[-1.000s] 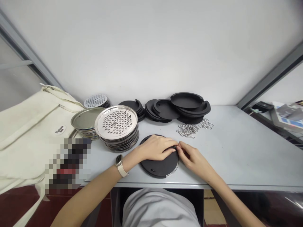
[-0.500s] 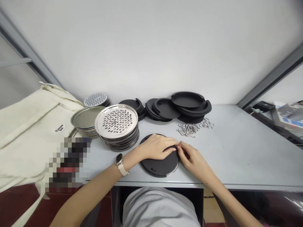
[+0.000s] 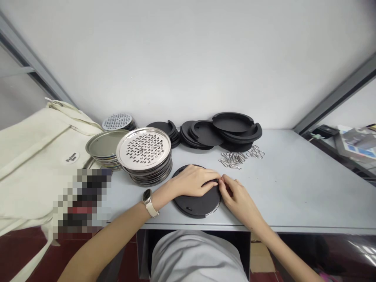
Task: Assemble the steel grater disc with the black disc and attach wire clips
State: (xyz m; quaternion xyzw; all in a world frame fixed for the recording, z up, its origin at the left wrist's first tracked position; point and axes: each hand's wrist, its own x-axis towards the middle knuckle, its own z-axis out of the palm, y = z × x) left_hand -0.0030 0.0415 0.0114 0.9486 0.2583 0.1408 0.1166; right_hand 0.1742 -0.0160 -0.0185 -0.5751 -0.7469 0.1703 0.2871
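Right hand (image 3: 239, 197): grip pinched at right edge of flat, round, matte-black disc (image 3: 199, 205); can't tell what's between fingertips. Left hand (image 3: 192, 181) palm-down across it, probably steadying; fingertip hold unclear. Disc lies near front of pale-grey counter (image 3: 288, 188). Beyond, loose silver wire hooks (image 3: 233, 159), seemingly kept within reach.

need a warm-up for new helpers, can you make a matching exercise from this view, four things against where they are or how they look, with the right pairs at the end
Things:
1. metal hooks
2. left hand
3. cream bag
4. right hand

Places or states:
A. pinching at the right-hand edge of the black disc
B. beside the metal rings
C. laid across the black disc
D. carries an oval label

Pairs: 1-B, 2-C, 3-D, 4-A
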